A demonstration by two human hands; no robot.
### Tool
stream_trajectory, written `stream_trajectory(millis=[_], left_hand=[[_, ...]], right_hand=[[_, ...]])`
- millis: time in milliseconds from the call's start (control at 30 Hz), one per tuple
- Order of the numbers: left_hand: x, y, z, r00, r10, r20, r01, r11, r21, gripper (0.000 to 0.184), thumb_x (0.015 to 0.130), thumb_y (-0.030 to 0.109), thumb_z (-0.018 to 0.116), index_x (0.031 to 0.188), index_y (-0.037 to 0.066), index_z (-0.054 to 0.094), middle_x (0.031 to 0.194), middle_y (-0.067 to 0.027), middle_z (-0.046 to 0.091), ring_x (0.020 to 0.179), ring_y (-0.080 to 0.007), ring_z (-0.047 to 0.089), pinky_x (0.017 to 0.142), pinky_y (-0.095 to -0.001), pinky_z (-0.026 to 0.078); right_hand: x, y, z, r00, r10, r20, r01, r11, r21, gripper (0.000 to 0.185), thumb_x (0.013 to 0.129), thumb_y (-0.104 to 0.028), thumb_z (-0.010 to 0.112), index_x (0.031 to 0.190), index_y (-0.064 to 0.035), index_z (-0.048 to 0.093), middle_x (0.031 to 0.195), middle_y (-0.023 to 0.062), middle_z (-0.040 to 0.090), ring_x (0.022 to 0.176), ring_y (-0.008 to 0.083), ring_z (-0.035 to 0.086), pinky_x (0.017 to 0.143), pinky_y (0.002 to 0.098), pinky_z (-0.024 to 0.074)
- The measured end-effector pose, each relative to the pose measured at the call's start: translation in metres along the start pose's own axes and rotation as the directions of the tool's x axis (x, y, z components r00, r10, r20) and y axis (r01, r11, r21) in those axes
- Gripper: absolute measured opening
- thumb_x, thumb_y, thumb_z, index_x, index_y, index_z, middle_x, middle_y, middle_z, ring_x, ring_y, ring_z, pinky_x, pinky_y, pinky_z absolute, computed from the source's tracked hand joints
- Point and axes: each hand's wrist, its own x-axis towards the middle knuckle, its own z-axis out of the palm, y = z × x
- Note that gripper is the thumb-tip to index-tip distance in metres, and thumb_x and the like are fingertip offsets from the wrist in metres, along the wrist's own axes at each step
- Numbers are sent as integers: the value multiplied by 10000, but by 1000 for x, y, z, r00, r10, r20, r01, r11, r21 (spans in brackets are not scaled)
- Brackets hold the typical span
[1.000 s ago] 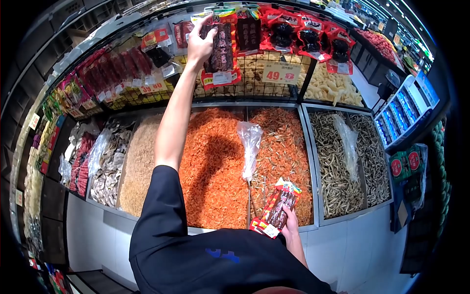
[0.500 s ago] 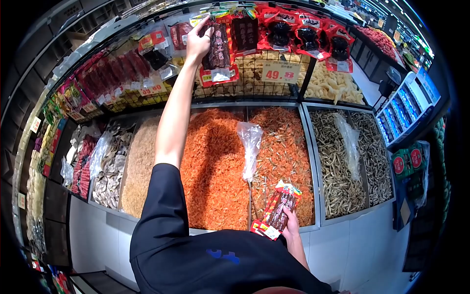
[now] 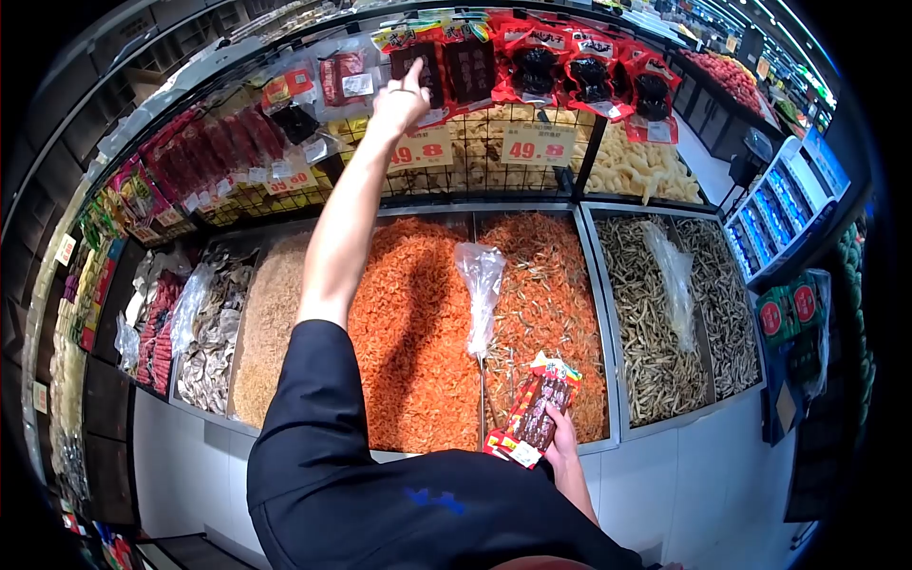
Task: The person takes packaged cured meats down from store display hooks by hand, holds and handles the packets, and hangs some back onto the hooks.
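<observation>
My left hand (image 3: 403,103) is raised at the hanging display, index finger stretched towards a dark packaged slab (image 3: 425,74) in red and yellow wrapping, the other fingers bent. Nothing shows in its grasp. A similar pack (image 3: 470,69) hangs just to the right. Lower down, my right hand (image 3: 562,435) holds a red pack (image 3: 541,408) with dark contents and a white label, tilted over the front edge of the bin of orange dried goods (image 3: 567,285).
Open bins hold orange dried shrimp (image 3: 380,380) and small dried fish (image 3: 655,361). A plastic bag (image 3: 482,285) lies between two bins. Price signs (image 3: 538,144) hang on the wire grid (image 3: 465,178). A blue-and-white rack (image 3: 787,214) stands at the right.
My left hand has come away from the top of the hanging pack and moved lower and slightly right. A second price sign has come into view beneath the packs. My right hand keeps its pack.
</observation>
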Motion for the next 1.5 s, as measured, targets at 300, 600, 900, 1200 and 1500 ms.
stream_trajectory(millis=[300, 600, 900, 1200, 1500], left_hand=[[-342, 23, 135, 172, 483, 858, 228, 828, -512, 587, 993, 529, 349, 1140, 16, 593, 1042, -134, 652, 864, -193, 634, 712, -333, 554], [-481, 38, 169, 418, 300, 857, 908, -115, -403, 421, 987, 100, 496, 1387, 10, 402, 1217, -124, 599, 1066, -165, 601, 928, -320, 508], [-455, 28, 148, 543, 1, 840, 840, 18, -543, 304, 932, 26, 545, 1210, 27, 422, 1003, -120, 669, 881, -169, 655, 784, -317, 549], [-246, 19, 58, 954, -40, 298, 300, 138, -944, 446, 896, -2, 524, 1332, 89, 496, 1217, -124, 572, 950, -160, 621, 842, -302, 542], [-91, 70, -14, 948, 174, -265, -317, 466, -826, 501, 795, 165, 762, 1240, 17, 586, 1272, -132, 585, 1136, -179, 560, 991, -316, 430]], right_hand=[[4, 2, 9, 1000, 24, 16, -22, 997, -70, 343, 922, -72, 560, 1251, -37, 472, 1077, 113, 627, 929, 222, 657, 822, 382, 570], [18, 8, 0, 994, 73, 80, -56, 978, -199, 345, 929, -51, 564, 1259, -6, 476, 1120, 101, 614, 977, 186, 638, 856, 343, 552], [23, 5, -4, 997, -6, 71, 23, 971, -239, 373, 909, -46, 602, 1252, 15, 469, 1128, 117, 616, 980, 194, 643, 873, 355, 549], [15, -12, -18, 997, -79, 8, 79, 987, -142, 254, 918, -25, 573, 1166, -5, 525, 1062, 93, 641, 933, 180, 649, 836, 341, 547], [11, -9, -5, 996, -89, 10, 90, 979, -184, 261, 916, -40, 572, 1169, 4, 526, 1051, 95, 642, 928, 189, 651, 841, 346, 551]])
